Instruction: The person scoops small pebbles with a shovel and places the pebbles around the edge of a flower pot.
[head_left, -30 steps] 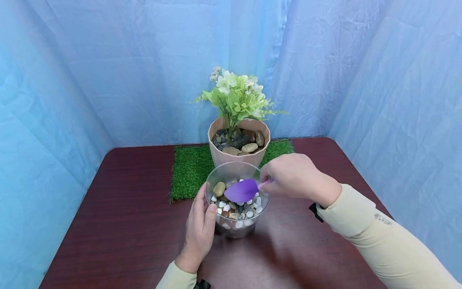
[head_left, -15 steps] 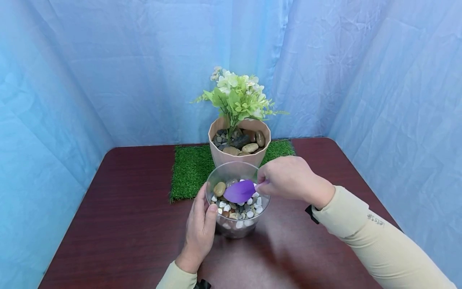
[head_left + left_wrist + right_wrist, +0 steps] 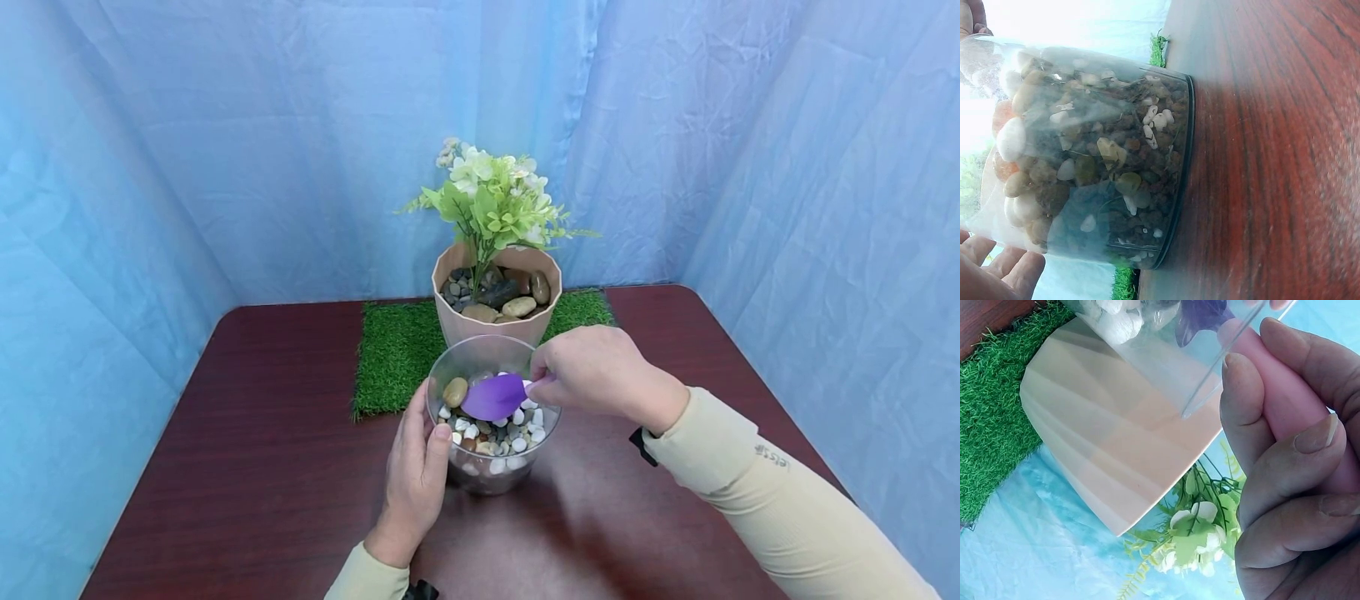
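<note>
A clear plastic pot full of white, brown and grey pebbles stands on the table. My left hand holds its left side near the rim, with the thumb in front and the fingers behind. My right hand grips the pink handle of a small trowel, fingers curled round it. The trowel's purple blade lies inside the pot's mouth, over the stones, its tip close to a large tan pebble. Whether the blade carries any stones cannot be made out.
Right behind the clear pot stands a beige flowerpot with large stones and white-green flowers. It sits on a green grass mat. Blue cloth hangs round the back and sides of the dark red table.
My right hand has shifted slightly left and a little down, bringing the trowel blade nearer the tan pebble. The left hand and the clear pot stay where they were.
</note>
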The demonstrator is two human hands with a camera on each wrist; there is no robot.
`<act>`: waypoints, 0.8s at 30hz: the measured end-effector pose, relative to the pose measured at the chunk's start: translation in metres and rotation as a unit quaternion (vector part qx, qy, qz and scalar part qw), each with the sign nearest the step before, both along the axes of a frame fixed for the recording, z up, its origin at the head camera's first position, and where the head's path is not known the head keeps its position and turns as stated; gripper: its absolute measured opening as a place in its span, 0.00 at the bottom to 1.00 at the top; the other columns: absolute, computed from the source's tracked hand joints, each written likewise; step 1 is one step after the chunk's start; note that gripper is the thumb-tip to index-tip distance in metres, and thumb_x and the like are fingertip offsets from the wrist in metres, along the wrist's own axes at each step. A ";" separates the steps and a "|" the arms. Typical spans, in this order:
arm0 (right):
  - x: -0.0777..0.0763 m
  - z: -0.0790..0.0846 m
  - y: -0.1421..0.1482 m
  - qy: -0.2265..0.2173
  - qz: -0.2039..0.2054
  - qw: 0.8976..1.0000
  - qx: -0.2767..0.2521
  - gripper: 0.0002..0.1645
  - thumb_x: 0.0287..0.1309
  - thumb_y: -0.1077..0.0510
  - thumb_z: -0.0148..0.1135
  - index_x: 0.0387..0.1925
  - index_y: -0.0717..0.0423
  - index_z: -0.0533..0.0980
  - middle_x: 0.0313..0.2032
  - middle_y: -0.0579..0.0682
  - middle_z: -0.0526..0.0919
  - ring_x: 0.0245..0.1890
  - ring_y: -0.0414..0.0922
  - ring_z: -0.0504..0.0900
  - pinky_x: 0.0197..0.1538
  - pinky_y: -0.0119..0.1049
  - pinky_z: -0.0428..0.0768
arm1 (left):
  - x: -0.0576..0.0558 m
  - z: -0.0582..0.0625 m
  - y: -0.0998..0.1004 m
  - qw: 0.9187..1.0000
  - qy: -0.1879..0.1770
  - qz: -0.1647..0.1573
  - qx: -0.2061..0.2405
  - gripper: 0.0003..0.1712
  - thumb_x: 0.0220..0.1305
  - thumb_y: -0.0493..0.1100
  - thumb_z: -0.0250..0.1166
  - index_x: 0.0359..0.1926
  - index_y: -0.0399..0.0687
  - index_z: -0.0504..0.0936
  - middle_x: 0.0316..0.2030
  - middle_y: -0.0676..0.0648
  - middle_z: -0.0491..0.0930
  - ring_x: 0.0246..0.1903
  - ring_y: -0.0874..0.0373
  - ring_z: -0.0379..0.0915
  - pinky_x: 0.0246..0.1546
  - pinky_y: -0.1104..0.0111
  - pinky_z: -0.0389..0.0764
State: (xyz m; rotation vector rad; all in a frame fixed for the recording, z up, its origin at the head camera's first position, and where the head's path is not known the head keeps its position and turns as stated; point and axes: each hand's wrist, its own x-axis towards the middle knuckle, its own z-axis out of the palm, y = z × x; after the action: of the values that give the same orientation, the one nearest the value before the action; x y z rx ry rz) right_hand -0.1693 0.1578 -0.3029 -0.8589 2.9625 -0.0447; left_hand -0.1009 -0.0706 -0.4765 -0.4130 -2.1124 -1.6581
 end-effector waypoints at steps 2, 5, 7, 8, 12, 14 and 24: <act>0.000 -0.001 -0.001 0.000 0.001 1.000 -0.001 0.12 0.58 0.45 0.70 0.20 0.29 0.80 0.18 0.31 0.74 0.20 0.36 0.71 0.20 0.37 0.70 | 0.000 0.000 0.000 1.000 0.001 0.000 0.001 0.37 0.77 0.33 0.51 0.83 0.48 0.54 0.77 0.44 0.63 0.73 0.47 0.66 0.72 0.56 0.71; -0.001 -0.003 -0.002 0.000 0.002 1.000 -0.001 0.12 0.58 0.46 0.70 0.20 0.30 0.79 0.17 0.32 0.73 0.20 0.36 0.70 0.19 0.37 0.69 | 0.000 0.000 0.000 1.000 0.004 0.002 0.001 0.37 0.77 0.33 0.51 0.83 0.48 0.54 0.77 0.44 0.63 0.73 0.46 0.66 0.72 0.56 0.72; -0.001 -0.004 -0.002 0.001 0.001 1.000 -0.001 0.13 0.59 0.46 0.70 0.20 0.30 0.79 0.17 0.32 0.73 0.19 0.36 0.70 0.19 0.37 0.68 | 0.001 0.000 0.000 1.000 0.006 0.003 0.002 0.37 0.77 0.33 0.51 0.83 0.48 0.55 0.77 0.44 0.64 0.73 0.47 0.66 0.72 0.57 0.71; -0.001 -0.004 -0.002 0.002 0.000 1.000 -0.001 0.13 0.59 0.46 0.70 0.20 0.30 0.79 0.17 0.32 0.72 0.19 0.36 0.70 0.18 0.37 0.68 | 0.001 0.000 0.000 1.000 0.007 0.003 0.002 0.37 0.77 0.32 0.51 0.83 0.48 0.55 0.77 0.45 0.64 0.73 0.47 0.66 0.72 0.58 0.71; -0.001 -0.006 -0.003 0.001 0.000 1.000 -0.006 0.14 0.58 0.46 0.69 0.18 0.31 0.78 0.16 0.32 0.71 0.19 0.36 0.68 0.18 0.37 0.66 | 0.001 0.000 0.000 1.000 0.009 0.003 0.002 0.37 0.77 0.32 0.51 0.83 0.48 0.55 0.77 0.45 0.64 0.73 0.47 0.66 0.72 0.59 0.71; -0.001 -0.008 -0.003 -0.002 -0.001 1.000 -0.010 0.14 0.58 0.47 0.69 0.19 0.31 0.77 0.16 0.32 0.70 0.19 0.36 0.68 0.18 0.37 0.66 | 0.000 0.000 0.000 1.000 0.007 0.004 0.001 0.37 0.77 0.32 0.51 0.83 0.49 0.55 0.77 0.45 0.64 0.73 0.47 0.66 0.73 0.60 0.71; 0.001 -0.018 -0.005 0.031 0.012 0.999 -0.042 0.04 0.58 0.45 0.72 0.28 0.33 0.85 0.19 0.29 0.75 0.18 0.34 0.71 0.17 0.35 0.68 | 0.000 -0.002 0.000 1.000 0.006 0.005 0.001 0.36 0.77 0.34 0.51 0.82 0.47 0.55 0.77 0.44 0.64 0.73 0.47 0.67 0.73 0.62 0.70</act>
State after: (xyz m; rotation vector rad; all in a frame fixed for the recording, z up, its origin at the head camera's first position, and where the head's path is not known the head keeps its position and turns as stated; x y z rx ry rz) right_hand -0.1679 0.1525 -0.3213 -0.9216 3.0267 -0.1438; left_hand -0.1012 -0.0704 -0.4784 -0.4103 -2.1009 -1.6482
